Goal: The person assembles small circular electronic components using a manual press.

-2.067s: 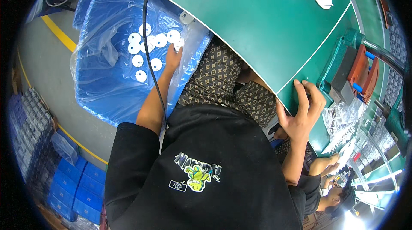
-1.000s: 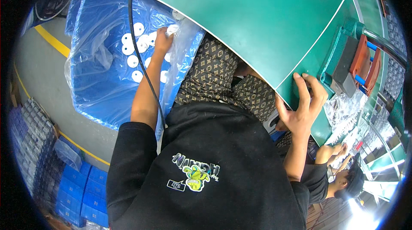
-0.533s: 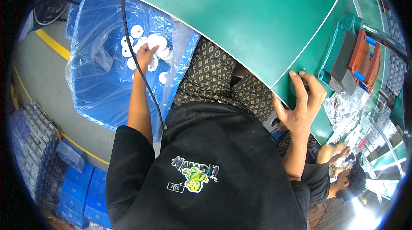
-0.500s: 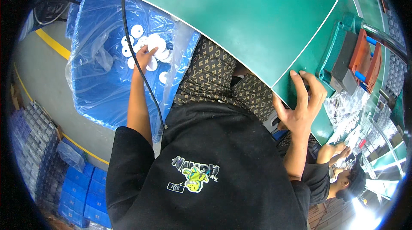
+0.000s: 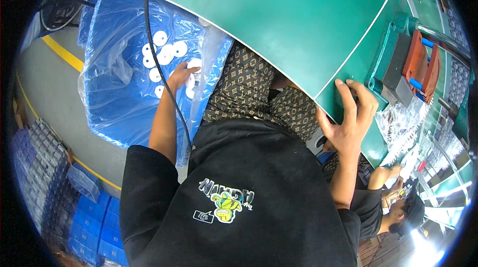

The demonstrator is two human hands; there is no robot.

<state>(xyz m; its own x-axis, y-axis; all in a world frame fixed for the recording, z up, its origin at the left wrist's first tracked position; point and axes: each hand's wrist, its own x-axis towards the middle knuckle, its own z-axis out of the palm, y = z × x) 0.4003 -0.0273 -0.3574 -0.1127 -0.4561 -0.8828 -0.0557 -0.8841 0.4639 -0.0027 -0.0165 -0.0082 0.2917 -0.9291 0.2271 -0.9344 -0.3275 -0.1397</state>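
Head view, upper left: white discs (image 5: 194, 63) lie just right of left hand (image 5: 179, 75), the nearer; pinch unclear. Right hand (image 5: 350, 130): fingers spread, green table (image 5: 279, 33).

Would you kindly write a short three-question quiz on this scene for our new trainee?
1. Which hand is at the flat round white discs in the blue container lined with clear plastic?

2. True or false: the right hand is at the edge of the flat green tabletop.

3. What passes in front of the other arm near its wrist?
A) a yellow rope
B) a long thin black cable
C) a red ribbon

Key: 1. The left hand; 2. True; 3. B.
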